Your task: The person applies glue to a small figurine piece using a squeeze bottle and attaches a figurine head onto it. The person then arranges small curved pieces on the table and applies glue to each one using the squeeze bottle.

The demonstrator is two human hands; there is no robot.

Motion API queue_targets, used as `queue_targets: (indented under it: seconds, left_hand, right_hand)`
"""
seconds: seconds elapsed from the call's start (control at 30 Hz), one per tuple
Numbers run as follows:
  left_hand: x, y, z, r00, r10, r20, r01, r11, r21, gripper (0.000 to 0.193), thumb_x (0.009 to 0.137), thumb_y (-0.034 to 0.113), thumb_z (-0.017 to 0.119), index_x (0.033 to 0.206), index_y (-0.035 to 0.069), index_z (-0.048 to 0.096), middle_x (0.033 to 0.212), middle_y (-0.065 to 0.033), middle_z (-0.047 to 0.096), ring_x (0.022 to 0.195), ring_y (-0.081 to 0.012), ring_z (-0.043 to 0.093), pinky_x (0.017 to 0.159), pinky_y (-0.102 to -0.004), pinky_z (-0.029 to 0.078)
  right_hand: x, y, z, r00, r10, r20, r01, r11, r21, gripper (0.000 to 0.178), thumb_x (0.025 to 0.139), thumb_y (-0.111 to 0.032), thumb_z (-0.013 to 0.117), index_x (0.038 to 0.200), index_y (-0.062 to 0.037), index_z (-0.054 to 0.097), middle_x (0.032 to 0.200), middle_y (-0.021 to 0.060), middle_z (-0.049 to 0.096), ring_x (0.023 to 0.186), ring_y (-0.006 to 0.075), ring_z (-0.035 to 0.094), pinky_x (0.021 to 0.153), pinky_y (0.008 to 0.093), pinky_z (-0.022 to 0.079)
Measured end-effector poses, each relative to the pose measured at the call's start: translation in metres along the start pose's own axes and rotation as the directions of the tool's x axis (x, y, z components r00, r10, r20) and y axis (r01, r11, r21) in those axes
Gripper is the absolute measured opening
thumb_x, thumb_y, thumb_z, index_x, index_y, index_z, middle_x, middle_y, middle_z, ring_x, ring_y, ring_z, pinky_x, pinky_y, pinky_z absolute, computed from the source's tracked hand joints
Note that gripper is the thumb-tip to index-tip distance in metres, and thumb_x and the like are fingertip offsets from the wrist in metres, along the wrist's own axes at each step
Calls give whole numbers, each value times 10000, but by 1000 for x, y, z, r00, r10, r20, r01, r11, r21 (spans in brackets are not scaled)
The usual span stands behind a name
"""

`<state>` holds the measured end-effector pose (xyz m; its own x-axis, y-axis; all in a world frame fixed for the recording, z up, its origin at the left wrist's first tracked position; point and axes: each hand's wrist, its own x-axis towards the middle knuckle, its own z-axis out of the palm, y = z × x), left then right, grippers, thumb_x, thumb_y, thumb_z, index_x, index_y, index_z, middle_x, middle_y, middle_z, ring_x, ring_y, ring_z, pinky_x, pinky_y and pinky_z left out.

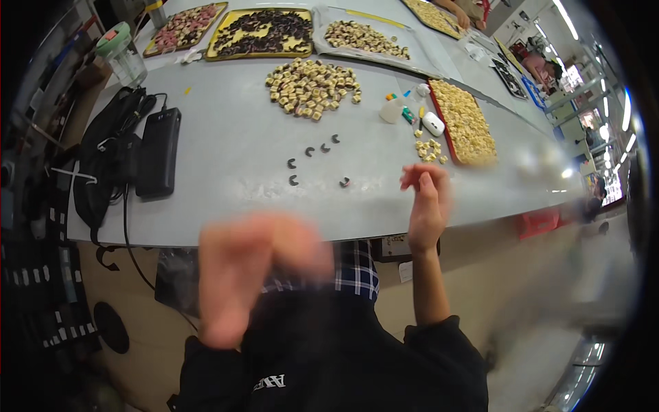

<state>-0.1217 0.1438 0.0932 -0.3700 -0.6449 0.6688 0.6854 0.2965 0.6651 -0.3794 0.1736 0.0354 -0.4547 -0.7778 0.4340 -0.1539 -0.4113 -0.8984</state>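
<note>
Black curved pieces [312,159] lie on the table [226,151] beyond both raised hands [425,202].

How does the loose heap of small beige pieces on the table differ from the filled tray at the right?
The loose heap of beige pieces lies straight on the grey table; the pieces in the red-rimmed tray sit inside a rim. The heap is roundish and ragged, with dark spots showing; the tray's load is a long, packed, paler yellow strip. Both hold many small, cube-like pieces.
</note>
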Motion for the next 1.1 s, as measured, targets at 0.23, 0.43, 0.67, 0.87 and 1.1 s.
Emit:
queue_targets:
  seconds: [0.23, 0.43, 0.67, 0.87, 1.1]
  left_hand:
    - [9, -50, -69, 970, -209, -122, 200, 406, 892, 266, 747, -48, 690, 987, 33, 607, 974, -84, 643, 908, -242, 603, 783, -341, 473]
    - [15, -67, -73, 946, -324, 7, 91, 288, 953, 234, 721, 71, 755, 913, 35, 627, 914, -85, 628, 869, -273, 585, 744, -353, 483]
    - [17, -79, -77, 924, -377, 65, 73, 341, 937, 207, 721, 53, 750, 887, 43, 626, 871, -77, 634, 832, -254, 596, 704, -340, 491]
    - [24, -88, -76, 918, -385, 90, 61, 364, 929, 208, 709, 39, 757, 864, 46, 618, 837, -72, 628, 788, -249, 594, 684, -337, 489]
    - [30, -102, -74, 891, -426, 157, 40, 419, 907, 242, 694, 46, 780, 879, 45, 625, 809, -52, 626, 717, -215, 579, 613, -307, 484]
  right_hand:
    - [81, 54, -14, 987, -112, -111, 49, 888, -457, 546, 861, -191, 692, 1291, 27, 435, 1338, 169, 434, 1263, 264, 432, 1070, 384, 353]
    - [115, 73, -9, 999, 40, 3, -30, 788, -615, 675, 800, -229, 751, 1311, 50, 410, 1299, 192, 485, 1226, 273, 472, 1012, 370, 410]
    - [118, 88, -11, 981, 195, -1, -162, 812, -560, 509, 849, -129, 707, 1272, 15, 463, 1168, 131, 589, 1080, 197, 579, 945, 307, 457]
    - [116, 67, 10, 982, 166, 88, -140, 958, -251, 383, 936, -162, 592, 1255, 22, 488, 1117, 103, 585, 972, 199, 629, 898, 314, 487]
    - [107, 42, 39, 853, 399, 336, -455, 884, 104, 503, 960, -308, 559, 1330, 15, 450, 1066, 92, 580, 849, 148, 594, 739, 268, 470]
